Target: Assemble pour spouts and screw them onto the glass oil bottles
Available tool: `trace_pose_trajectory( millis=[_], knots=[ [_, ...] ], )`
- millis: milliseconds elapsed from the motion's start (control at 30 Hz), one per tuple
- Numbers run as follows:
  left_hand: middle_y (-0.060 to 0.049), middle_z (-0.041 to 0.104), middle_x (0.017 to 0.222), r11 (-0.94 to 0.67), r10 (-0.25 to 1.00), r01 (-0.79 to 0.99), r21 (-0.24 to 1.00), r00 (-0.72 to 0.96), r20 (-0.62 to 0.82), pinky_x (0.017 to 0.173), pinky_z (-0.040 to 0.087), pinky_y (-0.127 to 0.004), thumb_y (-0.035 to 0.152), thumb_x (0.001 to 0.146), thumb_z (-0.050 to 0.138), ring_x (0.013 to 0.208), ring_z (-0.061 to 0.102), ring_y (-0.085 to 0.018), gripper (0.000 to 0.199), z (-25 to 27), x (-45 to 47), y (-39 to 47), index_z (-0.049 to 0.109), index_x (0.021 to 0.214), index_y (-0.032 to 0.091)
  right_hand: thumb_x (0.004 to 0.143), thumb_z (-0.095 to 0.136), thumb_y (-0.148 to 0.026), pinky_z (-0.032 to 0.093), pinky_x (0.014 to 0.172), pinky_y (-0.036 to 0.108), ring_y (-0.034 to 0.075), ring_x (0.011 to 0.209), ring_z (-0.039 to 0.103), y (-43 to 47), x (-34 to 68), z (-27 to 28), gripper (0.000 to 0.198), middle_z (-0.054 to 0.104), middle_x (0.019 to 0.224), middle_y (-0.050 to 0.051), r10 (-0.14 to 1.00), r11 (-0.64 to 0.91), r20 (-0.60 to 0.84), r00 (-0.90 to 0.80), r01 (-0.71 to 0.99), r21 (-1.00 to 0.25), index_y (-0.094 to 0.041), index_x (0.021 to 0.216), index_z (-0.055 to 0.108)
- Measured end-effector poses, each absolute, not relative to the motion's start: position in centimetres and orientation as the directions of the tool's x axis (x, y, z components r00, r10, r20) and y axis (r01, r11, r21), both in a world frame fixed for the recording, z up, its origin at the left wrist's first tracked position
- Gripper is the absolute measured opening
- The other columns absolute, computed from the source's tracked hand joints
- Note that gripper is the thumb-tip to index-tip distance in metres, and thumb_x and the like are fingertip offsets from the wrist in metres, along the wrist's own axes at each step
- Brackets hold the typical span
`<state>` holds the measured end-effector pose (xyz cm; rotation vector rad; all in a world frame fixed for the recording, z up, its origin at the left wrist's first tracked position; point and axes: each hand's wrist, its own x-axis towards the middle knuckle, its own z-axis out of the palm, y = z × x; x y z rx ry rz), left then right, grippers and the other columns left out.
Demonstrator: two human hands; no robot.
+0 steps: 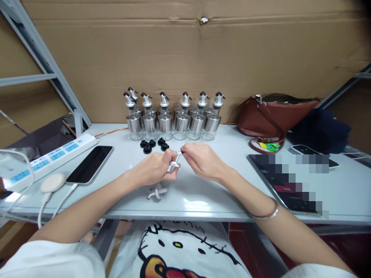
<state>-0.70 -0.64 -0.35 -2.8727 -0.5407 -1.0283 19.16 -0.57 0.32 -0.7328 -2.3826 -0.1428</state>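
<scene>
My left hand point(158, 168) is closed around a grey-white pourer spout point(175, 165), its thin tube pointing up and to the right. At the tip of that tube, my right hand point(204, 160) pinches a small dark piece, mostly covered by the fingers. Another grey-white pourer spout point(158, 191) lies loose on the table just below my left hand. Beyond the hands are several black stoppers point(152, 143) in a small group. Behind them stand glass bottles with steel sleeves point(149, 122), some topped by spouts with black flip caps.
On the left are a white power strip point(55, 158), a phone point(90, 165) and a round charger point(53, 183) with cables. To the right lie a brown handbag point(269, 116), a tablet point(285, 183) and a dark cap point(319, 129). Cardboard point(174, 50) backs the table.
</scene>
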Motion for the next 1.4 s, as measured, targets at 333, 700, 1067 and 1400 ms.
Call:
trace_pose_trajectory(
  millis=[333, 700, 1067, 1400],
  knots=[
    [0.004, 0.051, 0.075, -0.909, 0.324, 0.415, -0.050, 0.775, 0.542, 0.047, 0.034, -0.020, 0.038, 0.091, 0.043, 0.050, 0.044, -0.008, 0.025, -0.4, -1.8, 0.3, 0.025, 0.098, 0.021, 0.097, 0.037, -0.039, 0.033, 0.054, 0.021, 0.010, 0.052, 0.046, -0.8, 18.7, 0.4, 0.033, 0.055, 0.061, -0.001, 0.632, 0.774, 0.560, -0.535, 0.464, -0.431, -0.018, 0.079, 0.055],
    [-0.009, 0.060, 0.101, -0.544, 0.756, 0.832, -0.109, 0.542, 0.367, 0.069, 0.045, -0.028, 0.014, 0.093, 0.036, 0.085, 0.062, -0.020, 0.024, 2.2, -6.2, 3.5, 0.048, 0.113, 0.017, 0.091, 0.051, -0.042, 0.044, 0.059, 0.026, 0.015, 0.064, 0.062, -0.5, 19.3, 0.9, 0.030, 0.069, 0.070, 0.004, 0.755, 0.646, 0.625, -0.199, 0.386, -0.659, -0.017, 0.079, 0.063],
    [-0.008, 0.064, 0.085, -0.553, 0.805, 0.814, -0.178, 0.577, 0.137, 0.059, 0.038, -0.027, 0.009, 0.085, 0.040, 0.069, 0.059, -0.019, 0.022, 0.7, -7.2, 4.8, 0.061, 0.083, 0.017, 0.084, 0.059, -0.045, 0.051, 0.061, 0.027, 0.014, 0.066, 0.063, -0.4, 19.0, 1.0, 0.027, 0.066, 0.078, 0.004, 0.819, 0.573, 0.564, -0.104, 0.194, -0.796, -0.017, 0.081, 0.059],
    [-0.010, 0.067, 0.086, -0.467, 0.868, 0.861, -0.202, 0.490, 0.082, 0.060, 0.038, -0.030, 0.012, 0.082, 0.043, 0.072, 0.062, -0.023, 0.017, 0.6, -6.6, 5.1, 0.059, 0.083, 0.015, 0.084, 0.059, -0.037, 0.050, 0.058, 0.026, 0.012, 0.064, 0.063, -0.4, 19.0, 1.1, 0.019, 0.065, 0.077, 0.002, 0.796, 0.605, 0.598, -0.096, 0.178, -0.776, -0.019, 0.081, 0.059]
  ],
)
